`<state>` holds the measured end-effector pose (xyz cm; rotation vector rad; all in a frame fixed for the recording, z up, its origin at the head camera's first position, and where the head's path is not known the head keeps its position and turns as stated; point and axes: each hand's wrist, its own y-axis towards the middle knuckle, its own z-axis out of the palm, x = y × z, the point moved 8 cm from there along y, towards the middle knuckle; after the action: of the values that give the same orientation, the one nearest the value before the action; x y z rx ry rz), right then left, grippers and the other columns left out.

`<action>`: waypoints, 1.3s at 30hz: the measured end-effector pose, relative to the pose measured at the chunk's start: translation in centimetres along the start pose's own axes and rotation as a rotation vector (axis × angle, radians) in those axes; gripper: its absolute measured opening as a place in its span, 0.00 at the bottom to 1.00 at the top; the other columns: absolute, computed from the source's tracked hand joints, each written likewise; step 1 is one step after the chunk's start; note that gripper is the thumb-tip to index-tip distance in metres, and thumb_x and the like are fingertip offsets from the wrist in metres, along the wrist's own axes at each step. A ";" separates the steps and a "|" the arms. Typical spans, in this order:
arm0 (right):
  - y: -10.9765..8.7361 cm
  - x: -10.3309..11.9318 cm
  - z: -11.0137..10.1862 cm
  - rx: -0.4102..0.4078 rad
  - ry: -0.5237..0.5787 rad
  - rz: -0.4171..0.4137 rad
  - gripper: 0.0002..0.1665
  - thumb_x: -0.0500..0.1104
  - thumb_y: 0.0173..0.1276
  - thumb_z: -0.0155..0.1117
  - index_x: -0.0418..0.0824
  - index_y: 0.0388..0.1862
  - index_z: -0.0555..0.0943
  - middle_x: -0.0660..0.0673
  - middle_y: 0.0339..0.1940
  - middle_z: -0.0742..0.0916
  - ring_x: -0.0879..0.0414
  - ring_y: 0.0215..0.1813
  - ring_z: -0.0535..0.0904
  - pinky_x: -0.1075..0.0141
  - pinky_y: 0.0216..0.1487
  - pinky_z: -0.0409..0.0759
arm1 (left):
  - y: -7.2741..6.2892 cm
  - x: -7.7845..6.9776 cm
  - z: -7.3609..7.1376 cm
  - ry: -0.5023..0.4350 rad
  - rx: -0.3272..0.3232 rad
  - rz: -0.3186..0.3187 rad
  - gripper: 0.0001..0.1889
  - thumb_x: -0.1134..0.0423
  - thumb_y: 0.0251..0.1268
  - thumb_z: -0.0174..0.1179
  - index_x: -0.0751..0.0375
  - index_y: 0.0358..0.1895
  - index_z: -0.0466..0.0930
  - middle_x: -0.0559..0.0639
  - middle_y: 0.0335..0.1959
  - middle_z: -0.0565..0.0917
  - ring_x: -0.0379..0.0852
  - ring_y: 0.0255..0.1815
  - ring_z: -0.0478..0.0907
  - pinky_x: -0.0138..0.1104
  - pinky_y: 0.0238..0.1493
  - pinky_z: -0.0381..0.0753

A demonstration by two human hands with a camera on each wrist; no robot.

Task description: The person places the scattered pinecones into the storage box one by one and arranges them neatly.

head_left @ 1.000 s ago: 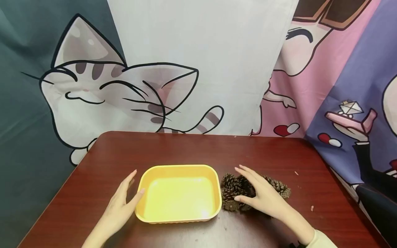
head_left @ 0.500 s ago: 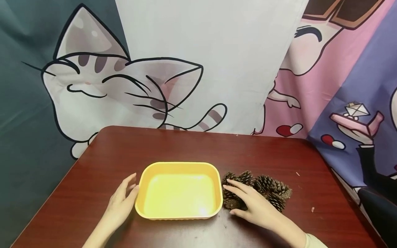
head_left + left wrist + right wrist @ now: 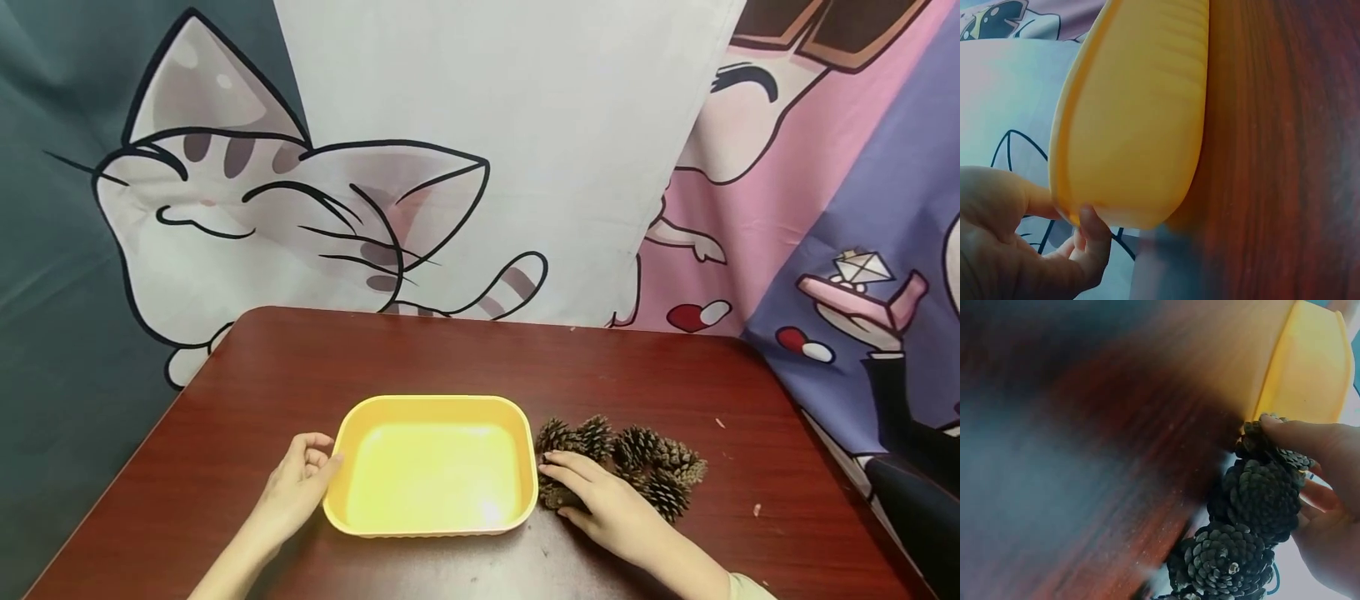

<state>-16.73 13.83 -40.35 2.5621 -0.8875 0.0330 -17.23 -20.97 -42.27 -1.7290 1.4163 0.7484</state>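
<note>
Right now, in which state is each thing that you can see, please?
Yellow tub: upright, uncovered, empty.
Left grip: pinches the tub's left rim.
Right grip: holds the pine cone nearest the tub.
Other pine cones: bunched beside the held one.
Table: dotted with a few small scraps.
Cloth backdrop: hanging, slightly creased.

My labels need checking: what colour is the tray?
Plain yellow; the head view shows the tray best.
</note>
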 end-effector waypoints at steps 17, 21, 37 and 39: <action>0.5 0.1 -0.5 -0.061 0.068 0.009 0.30 0.38 0.44 0.77 0.43 0.49 0.78 0.48 0.52 0.80 0.56 0.54 0.76 0.68 0.52 0.76 | 1.5 0.0 0.8 -0.216 0.180 0.011 0.22 0.68 0.67 0.50 0.71 0.59 0.53 0.57 0.34 0.73 0.48 0.26 0.76 0.37 0.25 0.79; 0.4 0.2 -1.3 -0.122 0.088 0.011 0.31 0.38 0.42 0.77 0.44 0.50 0.78 0.49 0.53 0.80 0.56 0.54 0.76 0.74 0.57 0.70 | 1.7 0.1 1.1 -0.258 0.230 0.007 0.23 0.68 0.66 0.50 0.71 0.59 0.51 0.56 0.34 0.72 0.48 0.27 0.75 0.37 0.25 0.79; -0.2 0.1 -5.4 -0.262 0.148 0.095 0.32 0.42 0.45 0.78 0.49 0.52 0.78 0.51 0.54 0.80 0.58 0.55 0.76 0.81 0.58 0.64 | 1.8 0.3 1.4 -0.350 0.330 0.040 0.26 0.67 0.64 0.52 0.73 0.58 0.49 0.52 0.31 0.73 0.46 0.28 0.76 0.35 0.25 0.79; 0.2 0.0 -5.7 -0.280 0.187 0.120 0.32 0.43 0.46 0.78 0.49 0.53 0.78 0.51 0.54 0.80 0.59 0.56 0.76 0.81 0.57 0.66 | 1.9 0.5 1.2 -0.352 0.324 0.035 0.25 0.68 0.64 0.53 0.72 0.57 0.50 0.52 0.31 0.72 0.46 0.27 0.76 0.35 0.24 0.79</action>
<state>-16.23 15.98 -35.11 2.2054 -0.9026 0.1684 -18.94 -20.41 -43.64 -1.2575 1.2466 0.7522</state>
